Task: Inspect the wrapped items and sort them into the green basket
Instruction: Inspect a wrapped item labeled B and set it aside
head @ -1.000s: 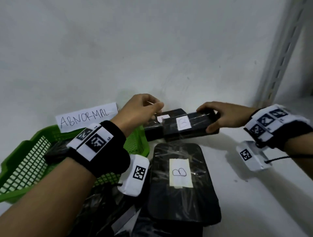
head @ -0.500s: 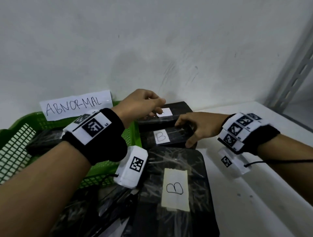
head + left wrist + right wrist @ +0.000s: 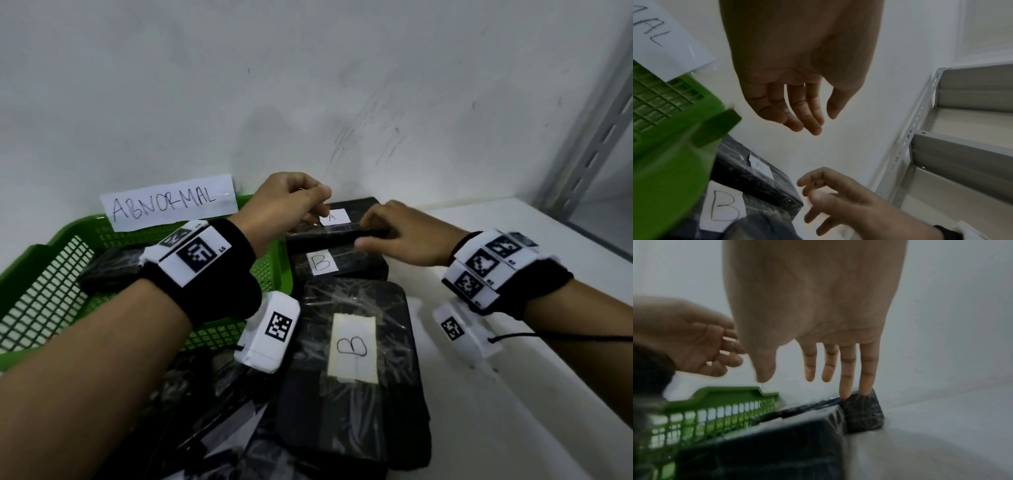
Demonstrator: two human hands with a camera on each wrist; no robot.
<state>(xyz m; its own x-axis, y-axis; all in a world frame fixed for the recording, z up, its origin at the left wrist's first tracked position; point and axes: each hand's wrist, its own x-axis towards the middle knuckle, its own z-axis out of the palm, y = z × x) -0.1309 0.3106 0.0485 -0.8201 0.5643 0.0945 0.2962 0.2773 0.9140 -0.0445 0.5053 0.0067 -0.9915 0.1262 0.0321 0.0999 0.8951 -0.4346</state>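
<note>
Green basket point(image 3: 37, 274) left of the fingers holds one black wrapped item point(image 3: 109, 274); several more wait on the desk point(image 3: 513, 394). Left hand point(image 3: 284, 205) hovers loosely curled, empty; right hand point(image 3: 404, 236), fingers straight, touches the A-labelled item point(image 3: 356, 209).

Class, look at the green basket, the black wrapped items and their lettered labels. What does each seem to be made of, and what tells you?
Green basket: moulded plastic, likely; uniform colour, grid of slots, slightly glossy rim.
Black wrapped items: dark blocks under clear plastic film; wrinkles and shiny streaks show. The contents cannot be told.
Lettered labels: paper or masking tape, matte, with handwritten ink.
</note>
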